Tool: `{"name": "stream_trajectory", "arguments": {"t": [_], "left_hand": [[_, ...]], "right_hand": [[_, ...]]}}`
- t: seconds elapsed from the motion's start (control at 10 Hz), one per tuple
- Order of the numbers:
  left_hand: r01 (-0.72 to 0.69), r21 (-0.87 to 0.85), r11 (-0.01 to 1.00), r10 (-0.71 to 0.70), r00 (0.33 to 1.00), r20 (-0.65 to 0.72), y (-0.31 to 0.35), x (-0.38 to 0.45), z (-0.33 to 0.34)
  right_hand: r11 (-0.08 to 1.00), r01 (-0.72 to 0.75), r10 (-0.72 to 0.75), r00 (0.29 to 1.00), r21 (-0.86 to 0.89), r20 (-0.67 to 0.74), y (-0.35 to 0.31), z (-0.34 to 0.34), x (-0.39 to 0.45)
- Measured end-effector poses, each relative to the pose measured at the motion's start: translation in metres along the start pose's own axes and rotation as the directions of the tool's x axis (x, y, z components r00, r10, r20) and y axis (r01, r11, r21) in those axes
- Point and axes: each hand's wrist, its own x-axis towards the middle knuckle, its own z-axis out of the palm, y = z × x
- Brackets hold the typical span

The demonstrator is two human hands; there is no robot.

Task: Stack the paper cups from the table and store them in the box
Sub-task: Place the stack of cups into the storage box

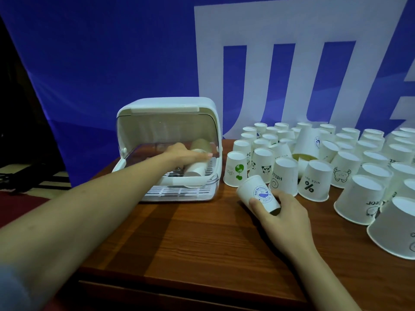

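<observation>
A white storage box point(134, 113) with its clear lid raised stands at the table's left back. Inside it a stack of paper cups point(195, 169) lies on its side on the slotted rack. My left hand point(186, 154) reaches into the box and rests on that stack with fingers stretched out. My right hand point(284, 212) grips a tilted white cup with a blue whale print point(258, 195) just above the table in front of the box. Several white printed cups point(314, 180) stand upside down across the right half of the table.
The wooden table point(190, 239) has bare surface in front of the box and near its front edge. A taller stack of cups point(306, 141) leans among the upturned ones. A blue and white banner point(112, 52) hangs behind the table.
</observation>
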Motion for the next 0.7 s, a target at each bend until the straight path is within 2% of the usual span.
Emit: {"name": "stream_trajectory", "arguments": {"t": [0.1,0.2,0.3,0.4,0.6,0.7], "left_hand": [[0.109,0.046,0.993,-0.109,0.994,-0.006,-0.014,0.041,0.011],[0.105,0.036,0.994,-0.105,0.994,-0.018,-0.02,0.035,-0.001],[0.004,0.005,1.0,-0.004,0.992,-0.125,-0.035,0.033,-0.02],[-0.047,-0.031,0.998,0.039,0.975,-0.221,-0.053,0.029,-0.037],[0.028,-0.052,0.998,-0.048,0.896,-0.441,-0.073,0.029,-0.047],[0.077,-0.101,0.992,-0.115,0.886,-0.449,-0.071,0.034,-0.049]], "right_hand": [[1.0,-0.003,0.003,1.0,0.006,0.004,0.0,-0.001,0.0],[1.0,0.009,-0.009,1.0,-0.006,0.014,-0.001,-0.001,0.0],[1.0,0.008,-0.008,1.0,-0.014,0.024,-0.003,-0.003,0.001],[1.0,0.013,-0.012,0.999,-0.024,0.037,-0.005,-0.003,0.001],[1.0,0.027,-0.027,0.999,-0.007,0.041,-0.007,-0.004,-0.003],[1.0,0.016,-0.015,0.999,-0.014,0.043,-0.007,-0.004,-0.004]]}}
